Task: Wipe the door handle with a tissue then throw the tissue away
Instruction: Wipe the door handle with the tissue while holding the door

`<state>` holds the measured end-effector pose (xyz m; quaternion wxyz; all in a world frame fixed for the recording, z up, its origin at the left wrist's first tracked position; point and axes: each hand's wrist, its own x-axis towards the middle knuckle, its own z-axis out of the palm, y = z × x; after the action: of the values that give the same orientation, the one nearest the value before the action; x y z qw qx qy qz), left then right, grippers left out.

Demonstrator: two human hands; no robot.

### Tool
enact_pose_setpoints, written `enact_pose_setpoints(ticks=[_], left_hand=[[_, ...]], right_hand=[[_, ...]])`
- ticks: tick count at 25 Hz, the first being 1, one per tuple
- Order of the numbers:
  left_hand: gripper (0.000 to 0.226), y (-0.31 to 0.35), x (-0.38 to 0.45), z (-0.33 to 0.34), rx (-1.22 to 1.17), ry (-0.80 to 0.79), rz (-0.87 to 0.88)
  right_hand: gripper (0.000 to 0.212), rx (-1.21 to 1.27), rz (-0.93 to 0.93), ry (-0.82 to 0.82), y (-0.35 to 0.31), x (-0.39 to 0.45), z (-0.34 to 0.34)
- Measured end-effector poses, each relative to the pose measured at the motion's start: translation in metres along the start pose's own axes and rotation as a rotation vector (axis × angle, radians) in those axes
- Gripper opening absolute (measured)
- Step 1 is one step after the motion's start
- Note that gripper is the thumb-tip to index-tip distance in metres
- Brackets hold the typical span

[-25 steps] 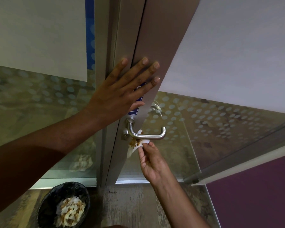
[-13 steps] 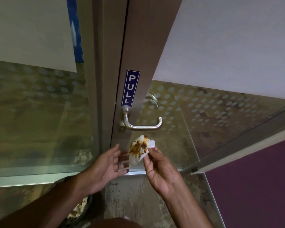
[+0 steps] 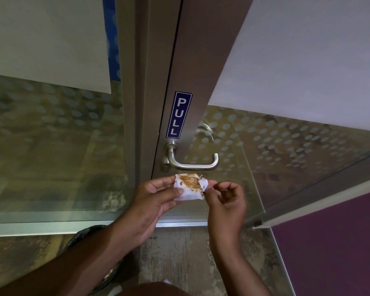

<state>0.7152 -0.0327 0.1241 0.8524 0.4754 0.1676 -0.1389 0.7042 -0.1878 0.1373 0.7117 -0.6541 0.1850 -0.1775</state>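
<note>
A silver lever door handle (image 3: 192,164) sticks out from the brown door edge, under a blue PULL sign (image 3: 178,114). Just below the handle, both hands hold a small white tissue (image 3: 189,186) smeared with brown stain. My left hand (image 3: 152,201) pinches its left side, thumb on the front. My right hand (image 3: 224,201) pinches its right edge with fingertips. The tissue is apart from the handle. A black bin (image 3: 83,236) stands on the floor at lower left, mostly hidden behind my left forearm.
The door (image 3: 197,60) stands ajar, its glass panel (image 3: 286,157) with frosted dots running to the right. A fixed glass wall (image 3: 51,146) is on the left. A purple wall (image 3: 340,242) lies at the lower right. Worn wooden floor (image 3: 179,259) shows below.
My left hand left the door, came down and took hold of the tissue's left side. The right hand drew the tissue away from the handle. The view shifted, hiding most of the bin.
</note>
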Motion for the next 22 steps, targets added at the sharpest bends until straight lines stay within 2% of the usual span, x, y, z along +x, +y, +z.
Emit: enact_pose_setpoints(ticks=[3, 7, 9, 11, 17, 18, 20, 22], left_hand=[[0.028, -0.002, -0.009, 0.016, 0.059, -0.044, 0.096], [0.049, 0.000, -0.016, 0.022, 0.269, -0.108, 0.284], [0.048, 0.001, -0.018, 0.020, 0.445, -0.110, 0.420], [0.040, 0.000, -0.018, 0.017, 0.583, -0.089, 0.535], [0.042, -0.007, -0.018, 0.010, 0.570, -0.017, 0.601], [0.044, -0.007, -0.018, 0.010, 0.554, -0.008, 0.609], [0.044, -0.007, -0.019, 0.010, 0.512, -0.007, 0.617], [0.039, -0.007, -0.020, 0.012, 0.439, -0.035, 0.612]], right_hand=[[0.030, -0.100, -0.116, -0.056, 0.000, -0.008, 0.002], [0.025, 0.042, 0.012, -0.124, -0.005, -0.014, 0.001], [0.020, 0.112, 0.067, -0.178, -0.009, -0.017, 0.000], [0.029, 0.113, 0.079, -0.209, -0.011, -0.021, 0.002], [0.046, 0.029, 0.002, -0.193, -0.008, -0.025, 0.001], [0.044, -0.040, -0.065, -0.185, -0.009, -0.028, 0.000], [0.031, -0.291, -0.342, -0.161, -0.010, -0.031, -0.004], [0.024, -0.545, -0.606, -0.227, -0.011, -0.031, -0.008]])
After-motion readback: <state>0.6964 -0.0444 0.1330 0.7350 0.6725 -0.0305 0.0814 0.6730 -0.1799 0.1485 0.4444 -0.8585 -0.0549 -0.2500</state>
